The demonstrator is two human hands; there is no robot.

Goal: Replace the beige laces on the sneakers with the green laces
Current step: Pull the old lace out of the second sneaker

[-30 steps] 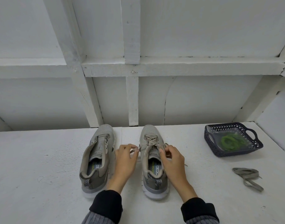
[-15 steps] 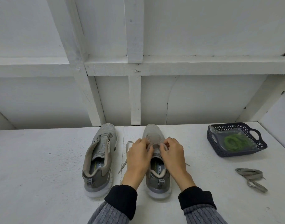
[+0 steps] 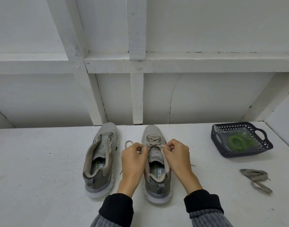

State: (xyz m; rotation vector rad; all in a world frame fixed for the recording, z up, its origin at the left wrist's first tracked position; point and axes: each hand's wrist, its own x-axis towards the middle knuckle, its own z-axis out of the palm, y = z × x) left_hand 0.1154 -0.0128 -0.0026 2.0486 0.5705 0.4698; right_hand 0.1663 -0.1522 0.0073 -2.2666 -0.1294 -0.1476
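Two grey sneakers stand side by side on the white table, toes away from me. The left sneaker [image 3: 100, 158] has no lace. The right sneaker [image 3: 154, 136] still carries a beige lace [image 3: 152, 140] crossed through its upper eyelets. My left hand [image 3: 133, 158] pinches the lace on the shoe's left side, and my right hand [image 3: 177, 154] pinches it on the right side. Loose lace ends trail on the table beside the shoe. Green laces [image 3: 239, 142] lie coiled in a dark basket [image 3: 222, 151] at the right.
A removed beige lace [image 3: 255, 179] lies in a heap on the table at the near right, in front of the basket. A white panelled wall with beams rises behind the table's far edge.
Both hands moved from the shoe's sides up over the lacing, then drew slightly apart and back, each pinching the beige lace. A loop of lace now lies left of the right shoe.
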